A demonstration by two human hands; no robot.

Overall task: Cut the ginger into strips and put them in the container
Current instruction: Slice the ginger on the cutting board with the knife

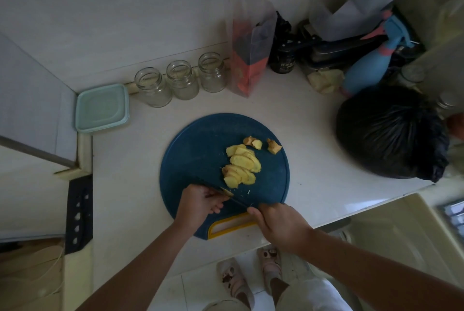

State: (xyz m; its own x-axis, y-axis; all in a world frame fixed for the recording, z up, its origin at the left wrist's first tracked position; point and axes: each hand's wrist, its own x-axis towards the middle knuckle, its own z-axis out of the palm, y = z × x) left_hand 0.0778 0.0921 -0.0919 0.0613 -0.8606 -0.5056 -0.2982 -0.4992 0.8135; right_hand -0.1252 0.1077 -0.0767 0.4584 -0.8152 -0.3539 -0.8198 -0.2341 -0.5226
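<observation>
Forearms (pixel 140 268): both come in from the bottom edge, which cuts off the elbows, and reach forward to the board.
Right hand (pixel 278 223): at the near rim of the board; the fingers are curled tight around the knife handle, which is fully hidden inside the hand.
Knife (pixel 238 201): only a thin dark stretch of blade shows. Its long axis runs from the right hand toward the far left, and the tip end goes under the left hand, so I cannot tell where it ends.
Left hand (pixel 200 202): on the near-left part of the board; the fingers are curled down and pinch a small ginger piece (pixel 227 192) at the blade. This piece is mostly covered, so its shape is hard to make out.
Cutting board (pixel 195 150): round, dark blue, flat on the white surface (pixel 313 160). Its yellow grip slot (pixel 226 226) points toward the person, and the right hand covers one end of it.
Ginger slices (pixel 242 164): right of the board's centre, just beyond the knife. They are overlapping ovals in one row, and the row's long axis runs away from the person.
Ginger ends (pixel 273 146): two knobby bits at the far end of the row.
Container (pixel 101 108): pale green, square, lid on, at the far-left corner of the surface, well apart from the board.
Jars (pixel 182 80): three, glass, upright, in a row along the wall.
Black bag (pixel 391 132): far right; the things behind it are dim and blurred.
</observation>
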